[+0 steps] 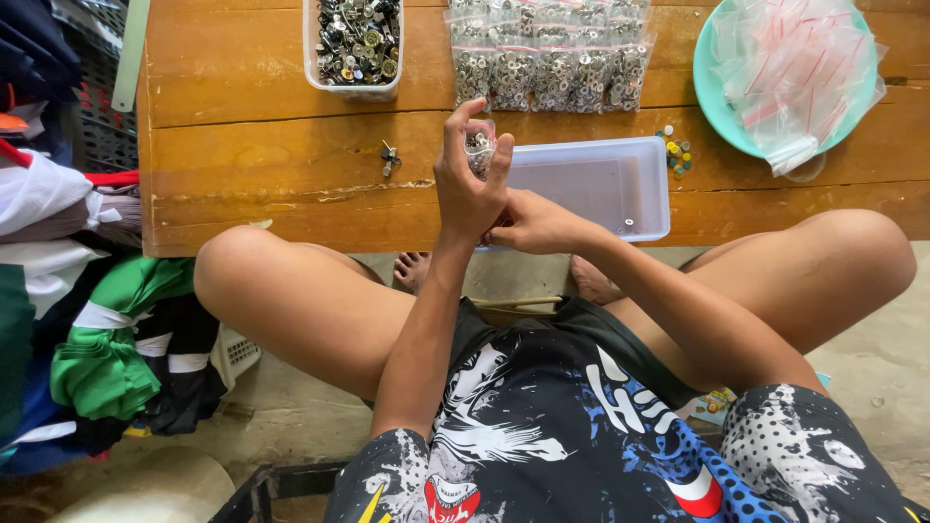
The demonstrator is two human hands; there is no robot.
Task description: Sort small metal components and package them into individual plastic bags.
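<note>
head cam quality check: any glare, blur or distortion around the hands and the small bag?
Head view: soft, even daylight, no hard shadows; mild sheen on the wooden table; left hand and right hand fairly sharp, but the small bag they hold is clear plastic, its contents hard to read; wide-angle bend at the edges; clear tray slightly washed out.

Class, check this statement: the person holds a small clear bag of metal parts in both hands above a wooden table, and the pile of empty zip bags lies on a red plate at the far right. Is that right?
Not quite. In the head view the plate under the empty zip bags is turquoise, not red. The rest holds: left hand and right hand hold the small clear bag above the wooden table.
</note>
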